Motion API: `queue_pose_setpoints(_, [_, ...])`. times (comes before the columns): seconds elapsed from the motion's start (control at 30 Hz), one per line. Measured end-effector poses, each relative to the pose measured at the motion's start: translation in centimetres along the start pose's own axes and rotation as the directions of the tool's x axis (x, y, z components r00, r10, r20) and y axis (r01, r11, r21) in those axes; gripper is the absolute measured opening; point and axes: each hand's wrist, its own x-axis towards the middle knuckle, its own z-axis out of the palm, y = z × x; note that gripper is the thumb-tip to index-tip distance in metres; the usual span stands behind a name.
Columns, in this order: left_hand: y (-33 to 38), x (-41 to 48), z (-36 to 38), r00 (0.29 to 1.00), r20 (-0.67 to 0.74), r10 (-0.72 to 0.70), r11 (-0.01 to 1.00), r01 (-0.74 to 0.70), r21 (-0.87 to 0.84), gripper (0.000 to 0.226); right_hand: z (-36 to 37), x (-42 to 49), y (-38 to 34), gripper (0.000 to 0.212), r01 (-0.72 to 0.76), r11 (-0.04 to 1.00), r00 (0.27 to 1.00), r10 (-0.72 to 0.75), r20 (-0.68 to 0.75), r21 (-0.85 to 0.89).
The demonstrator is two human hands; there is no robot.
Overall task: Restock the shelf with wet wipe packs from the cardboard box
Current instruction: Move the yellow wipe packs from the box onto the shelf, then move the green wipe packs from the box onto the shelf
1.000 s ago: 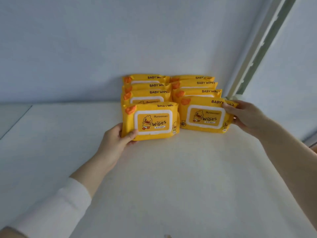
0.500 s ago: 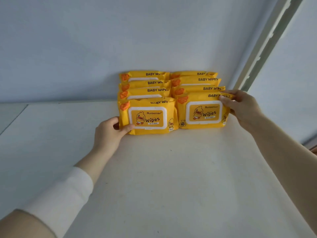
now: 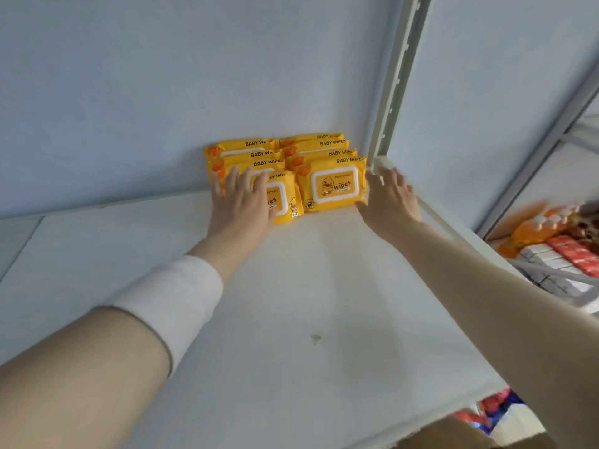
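Several yellow wet wipe packs stand upright in two rows against the back wall of the white shelf (image 3: 291, 319). My left hand (image 3: 241, 197) lies flat, fingers straight, against the face of the front left pack (image 3: 282, 197). The front right pack (image 3: 334, 184) stands free with its duck label showing. My right hand (image 3: 390, 197) hovers open just right of that pack, fingers spread, holding nothing. No cardboard box shows clearly.
A grey slotted upright post (image 3: 393, 85) rises at the shelf's back right corner. Beyond it, a lower neighbouring shelf holds orange bottles (image 3: 538, 228) and red and white boxes (image 3: 570, 257). Colourful packaging (image 3: 496, 413) peeks out under the shelf's front edge.
Both front packs were pushed back against the rows. My left hand moved from gripping the left pack's side to lying flat on its face. My right hand let go of the right pack.
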Motion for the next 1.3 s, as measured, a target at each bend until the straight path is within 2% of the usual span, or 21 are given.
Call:
queue_pose_setpoints(0.1, [2.9, -2.1, -2.3, 0.976, 0.06, 0.208, 0.973, -0.213, 0.088, 0.044, -1.8, -5.7, -0.6, 0.056, 0.022, 0.985, 0.995, -0.005, 0.101, -0.171])
queue_pose_setpoints(0.17, [4.6, -4.3, -3.2, 0.953, 0.14, 0.269, 0.948, -0.288, 0.139, 0.037, -2.9, -9.9, -0.8, 0.054, -0.008, 0.98, 0.987, 0.039, 0.154, -0.201])
queue_pose_setpoints(0.3, [7.9, -9.4, -4.6, 0.901, 0.255, 0.351, 0.915, -0.388, 0.112, 0.035, -5.0, -18.3, -0.3, 0.054, -0.099, 0.974, 0.964, 0.144, 0.223, -0.202])
queue_pose_setpoints(0.4, [12.3, -12.7, -6.5, 0.825, 0.345, 0.447, 0.858, -0.505, 0.096, 0.039, -7.8, -24.5, 2.5, 0.054, -0.176, 0.955, 0.934, 0.238, 0.266, -0.238])
queue_pose_setpoints(0.57, [22.2, -20.2, -9.3, 0.691, 0.4, 0.602, 0.758, -0.653, -0.014, 0.039, -11.7, -35.9, 9.6, 0.044, -0.351, 0.886, 0.845, 0.439, 0.306, -0.303])
queue_pose_setpoints(0.67, [28.2, -26.2, -8.8, 0.582, 0.431, 0.69, 0.664, -0.746, -0.055, 0.034, -12.1, -43.5, 13.8, 0.045, -0.444, 0.834, 0.772, 0.542, 0.332, -0.329])
queue_pose_setpoints(0.8, [34.8, -33.9, -6.4, 0.448, 0.455, 0.77, 0.561, -0.815, -0.148, 0.039, -11.0, -53.5, 18.9, 0.049, -0.557, 0.76, 0.68, 0.649, 0.342, -0.334])
queue_pose_setpoints(0.93, [39.4, -39.8, -3.7, 0.304, 0.54, 0.785, 0.476, -0.854, -0.21, 0.044, -7.8, -61.5, 23.2, 0.05, -0.673, 0.654, 0.515, 0.75, 0.415, -0.345])
queue_pose_setpoints(1.13, [42.4, -44.3, 2.4, 0.174, 0.657, 0.733, 0.447, -0.851, -0.274, 0.044, -3.1, -68.2, 25.8, 0.046, -0.754, 0.574, 0.379, 0.777, 0.503, -0.319])
queue_pose_setpoints(1.3, [42.6, -45.3, 9.7, 0.118, 0.755, 0.645, 0.504, -0.808, -0.304, 0.048, 2.2, -70.0, 26.1, 0.04, -0.799, 0.529, 0.28, 0.749, 0.601, -0.286])
